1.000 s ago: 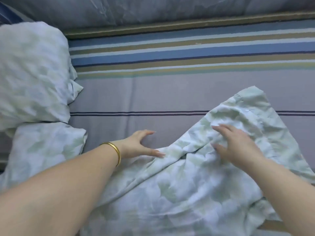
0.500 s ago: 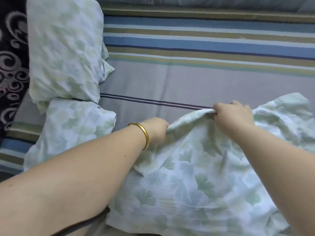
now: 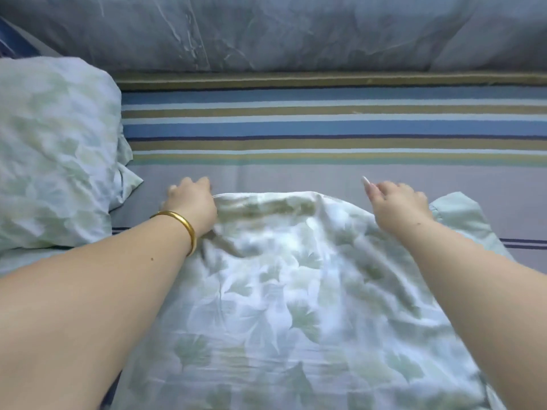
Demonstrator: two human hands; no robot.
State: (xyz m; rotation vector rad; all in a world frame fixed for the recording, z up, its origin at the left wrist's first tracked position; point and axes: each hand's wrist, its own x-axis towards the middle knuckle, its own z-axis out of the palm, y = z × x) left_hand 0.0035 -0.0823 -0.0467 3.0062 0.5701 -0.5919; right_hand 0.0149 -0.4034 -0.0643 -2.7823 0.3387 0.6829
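A pale leaf-print pillowcase (image 3: 296, 291) lies spread over the striped bedsheet (image 3: 296, 176) in front of me. My left hand (image 3: 192, 202), with a gold bangle on its wrist, grips the far left end of the cloth's top edge, fingers curled. My right hand (image 3: 399, 205) holds the far right part of that edge; its fingers bend down into the cloth and one long nail points up. The top edge is stretched between the two hands.
A pillow (image 3: 56, 152) in the same leaf print sits at the left, with a second one partly hidden under my left forearm. A grey marbled wall (image 3: 296, 31) runs along the far side of the bed.
Both hands have moved apart and away from me, pulling the pillowcase's top edge out wide and flat. The view has swung to the right and up.
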